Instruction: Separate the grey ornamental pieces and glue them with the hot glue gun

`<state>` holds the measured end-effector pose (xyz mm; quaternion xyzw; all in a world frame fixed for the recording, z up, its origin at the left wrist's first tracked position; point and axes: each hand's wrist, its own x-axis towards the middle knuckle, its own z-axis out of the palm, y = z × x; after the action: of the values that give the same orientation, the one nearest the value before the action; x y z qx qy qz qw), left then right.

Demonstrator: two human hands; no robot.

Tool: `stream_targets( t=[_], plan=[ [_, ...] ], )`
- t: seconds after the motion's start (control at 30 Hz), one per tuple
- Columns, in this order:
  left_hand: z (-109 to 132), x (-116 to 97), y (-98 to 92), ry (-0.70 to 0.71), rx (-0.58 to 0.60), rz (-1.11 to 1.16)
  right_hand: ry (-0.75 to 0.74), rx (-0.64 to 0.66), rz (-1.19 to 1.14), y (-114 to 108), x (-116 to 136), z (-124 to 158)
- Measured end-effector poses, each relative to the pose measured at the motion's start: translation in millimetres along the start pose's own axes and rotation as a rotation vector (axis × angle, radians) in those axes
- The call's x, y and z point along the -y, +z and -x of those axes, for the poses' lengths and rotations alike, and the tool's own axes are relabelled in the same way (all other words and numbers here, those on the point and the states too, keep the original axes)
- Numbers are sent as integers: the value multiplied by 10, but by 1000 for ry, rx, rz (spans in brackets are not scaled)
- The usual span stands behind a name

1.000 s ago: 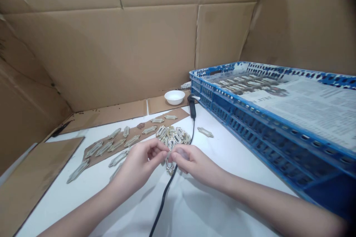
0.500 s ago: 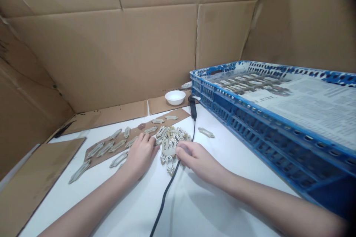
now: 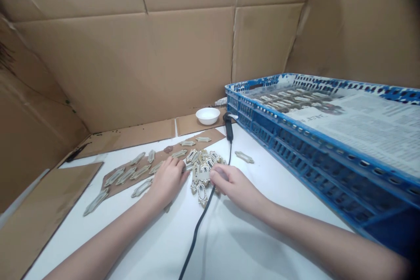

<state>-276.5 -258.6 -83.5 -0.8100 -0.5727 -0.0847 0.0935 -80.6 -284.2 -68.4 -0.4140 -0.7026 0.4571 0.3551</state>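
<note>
A heap of ornate metal plates with elongated cut-outs (image 3: 201, 193) lies on the white table in front of me. My right hand (image 3: 231, 180) is closed at the heap's right side, thumb and fingers pinching a pale flat piece (image 3: 204, 176) held over the plates. Left of the heap rests my left hand (image 3: 169, 178), its fingers curled down and close together; whatever is under them is hidden. Beyond and left of it, several similar plates (image 3: 125, 176) are spread out on a brown cardboard strip (image 3: 113, 189) and the table around it.
A black cable (image 3: 197, 232) runs past the heap to a black handheld device (image 3: 229, 129). Behind stands a white bowl (image 3: 208, 116). One plate (image 3: 244, 157) lies apart on the right, near a blue crate (image 3: 262, 129) holding rows of plates and newspaper (image 3: 377, 124). Cardboard walls (image 3: 131, 65) enclose the table.
The whole view has shifted slightly. Both hands keep nearly the same place and pose beside the heap, and the pale piece stays in my right hand.
</note>
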Motion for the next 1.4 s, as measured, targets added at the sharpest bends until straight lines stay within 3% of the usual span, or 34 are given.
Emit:
stream_targets(
  t=[0.17, 0.33, 0.43, 0.63, 1.13, 1.4],
  plan=[
    [32, 17, -205, -162, 86, 79, 15, -51, -2, -10, -6, -8],
    [131, -122, -436, -146, -44, 335, -7, -86, 17, -7, 36, 22],
    [194, -271, -496, -135, -45, 477, -48, -85, 32, -4, 59, 42],
    [265, -376, -502, -113, -18, 630, -76, -72, 103, 0, 61, 56],
    [324, -480, -544, -30, -29, 739, -89, -128, 452, 10, 36, 110],
    [318, -492, -532, -68, -5, 845, -127, -159, 433, 1, 52, 120]
  ],
)
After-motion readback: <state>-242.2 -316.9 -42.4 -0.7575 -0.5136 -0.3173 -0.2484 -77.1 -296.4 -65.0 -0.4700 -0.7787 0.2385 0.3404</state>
